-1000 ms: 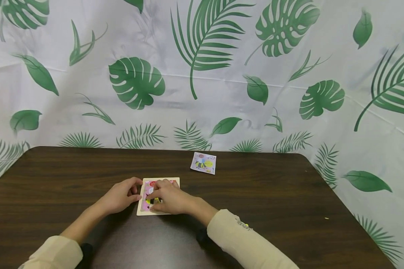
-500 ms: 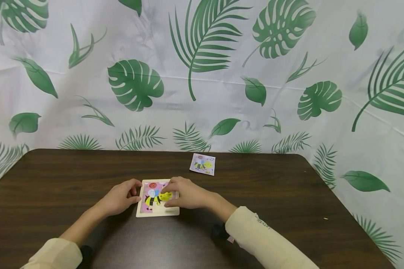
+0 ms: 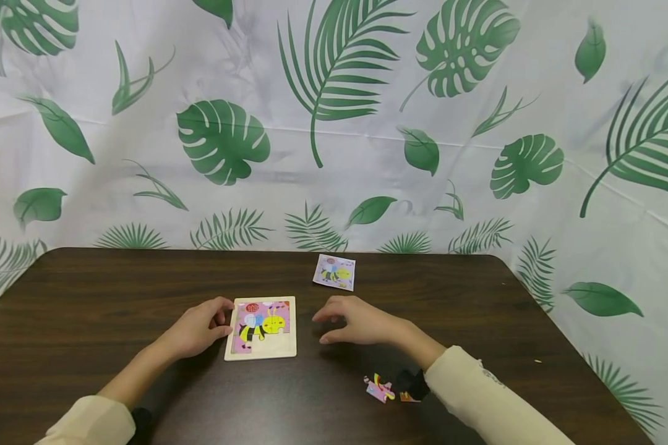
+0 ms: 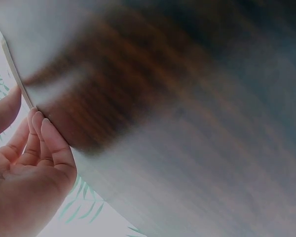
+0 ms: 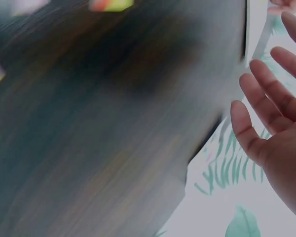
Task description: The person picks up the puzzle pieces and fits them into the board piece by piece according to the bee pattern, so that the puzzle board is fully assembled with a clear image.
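Note:
A wooden jigsaw puzzle board (image 3: 260,355) with a pale rim lies flat on the table. Pink pieces with a yellow-and-black bee fill most of it; bare wood shows at its lower right. My left hand (image 3: 200,327) rests at the board's left edge, thumb and fingertips against the rim; in the left wrist view the fingertips meet its thin side. To the right of the board hovers my right hand (image 3: 359,321), fingers spread and nothing between them. Closer to me, by the right wrist, lies a loose pink puzzle piece (image 3: 380,388), with an orange piece (image 3: 409,397) partly hidden beside it.
A small square card (image 3: 334,272) with the bee picture lies behind the board, near the table's back edge. Blurred colourful pieces (image 5: 111,5) show at the top of the right wrist view. A leaf-patterned white cloth (image 3: 362,173) hangs behind the dark wooden table (image 3: 451,296).
My right hand has lifted off the puzzle and moved right, uncovering the bee picture and the loose pieces near the wrist. The left hand has stayed at the board's edge.

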The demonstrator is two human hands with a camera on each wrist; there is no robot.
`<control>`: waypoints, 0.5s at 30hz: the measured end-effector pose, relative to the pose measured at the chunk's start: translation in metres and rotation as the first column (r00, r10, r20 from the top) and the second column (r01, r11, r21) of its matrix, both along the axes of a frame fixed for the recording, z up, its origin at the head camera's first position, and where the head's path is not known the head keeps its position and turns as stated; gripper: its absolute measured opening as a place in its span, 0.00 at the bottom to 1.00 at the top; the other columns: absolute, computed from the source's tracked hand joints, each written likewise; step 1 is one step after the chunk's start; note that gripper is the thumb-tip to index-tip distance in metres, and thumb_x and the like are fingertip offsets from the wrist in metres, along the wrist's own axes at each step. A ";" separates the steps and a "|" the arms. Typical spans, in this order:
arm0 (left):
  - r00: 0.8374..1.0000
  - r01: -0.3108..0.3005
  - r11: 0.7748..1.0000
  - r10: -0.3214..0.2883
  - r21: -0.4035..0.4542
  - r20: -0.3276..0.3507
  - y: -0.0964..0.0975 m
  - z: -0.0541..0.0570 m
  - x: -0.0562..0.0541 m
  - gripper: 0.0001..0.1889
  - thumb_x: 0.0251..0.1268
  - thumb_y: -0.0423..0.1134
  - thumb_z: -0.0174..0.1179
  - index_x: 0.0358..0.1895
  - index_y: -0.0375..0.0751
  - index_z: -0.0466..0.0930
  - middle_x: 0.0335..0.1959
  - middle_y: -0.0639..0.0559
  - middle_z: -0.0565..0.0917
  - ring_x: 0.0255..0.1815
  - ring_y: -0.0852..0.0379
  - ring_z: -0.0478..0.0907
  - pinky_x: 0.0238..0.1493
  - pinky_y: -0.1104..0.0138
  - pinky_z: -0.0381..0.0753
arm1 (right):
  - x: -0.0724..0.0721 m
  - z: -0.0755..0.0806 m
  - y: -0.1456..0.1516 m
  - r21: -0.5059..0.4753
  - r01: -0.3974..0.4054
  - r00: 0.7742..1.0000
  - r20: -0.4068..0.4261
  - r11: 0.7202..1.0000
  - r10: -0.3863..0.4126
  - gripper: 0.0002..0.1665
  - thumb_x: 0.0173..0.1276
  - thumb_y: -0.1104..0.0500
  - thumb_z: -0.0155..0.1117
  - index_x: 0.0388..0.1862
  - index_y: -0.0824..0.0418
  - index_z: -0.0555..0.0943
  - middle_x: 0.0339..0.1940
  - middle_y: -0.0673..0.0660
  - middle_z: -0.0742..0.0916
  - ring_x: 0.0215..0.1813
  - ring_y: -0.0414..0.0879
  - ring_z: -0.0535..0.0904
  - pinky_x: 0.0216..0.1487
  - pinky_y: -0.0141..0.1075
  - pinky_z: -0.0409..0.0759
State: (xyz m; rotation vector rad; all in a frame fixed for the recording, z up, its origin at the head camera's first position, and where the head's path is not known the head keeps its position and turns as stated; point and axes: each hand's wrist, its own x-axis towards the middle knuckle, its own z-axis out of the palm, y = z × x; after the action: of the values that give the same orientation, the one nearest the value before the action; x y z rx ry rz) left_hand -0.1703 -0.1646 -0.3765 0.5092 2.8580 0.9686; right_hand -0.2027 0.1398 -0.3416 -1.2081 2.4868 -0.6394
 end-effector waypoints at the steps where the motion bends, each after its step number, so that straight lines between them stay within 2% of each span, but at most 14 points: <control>1: 1.000 -0.002 1.000 0.002 -0.001 0.001 0.000 0.000 0.000 0.18 0.56 0.32 0.62 0.47 0.30 0.70 0.28 0.51 0.69 0.27 0.56 0.65 0.29 0.63 0.65 | 0.001 0.000 0.005 0.000 0.000 1.000 0.003 1.000 0.000 0.21 0.59 0.56 0.66 0.49 0.63 0.79 0.43 0.55 0.80 0.42 0.47 0.75 0.45 0.37 0.73; 6: 1.000 -0.012 1.000 0.012 -0.003 0.005 0.000 0.001 0.001 0.18 0.55 0.32 0.62 0.48 0.30 0.70 0.28 0.51 0.69 0.27 0.56 0.65 0.29 0.63 0.65 | 0.009 -0.001 0.027 0.007 0.003 1.000 0.029 1.000 -0.003 0.19 0.59 0.55 0.66 0.48 0.62 0.80 0.43 0.53 0.81 0.43 0.45 0.74 0.46 0.37 0.73; 15: 1.000 -0.007 1.000 0.007 0.001 0.004 0.001 0.002 0.002 0.18 0.56 0.32 0.62 0.48 0.29 0.70 0.29 0.51 0.69 0.27 0.56 0.65 0.29 0.63 0.65 | 0.033 -0.008 0.065 0.008 -0.021 0.999 0.051 1.000 0.021 0.16 0.60 0.53 0.65 0.44 0.59 0.80 0.41 0.48 0.80 0.43 0.40 0.74 0.46 0.35 0.73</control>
State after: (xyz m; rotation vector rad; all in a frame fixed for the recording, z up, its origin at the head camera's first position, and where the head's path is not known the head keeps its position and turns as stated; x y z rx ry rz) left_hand -0.1687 -0.1641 -0.3747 0.4967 2.8581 0.9716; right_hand -0.1693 0.2045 -0.3492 -1.1982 2.4298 -0.6447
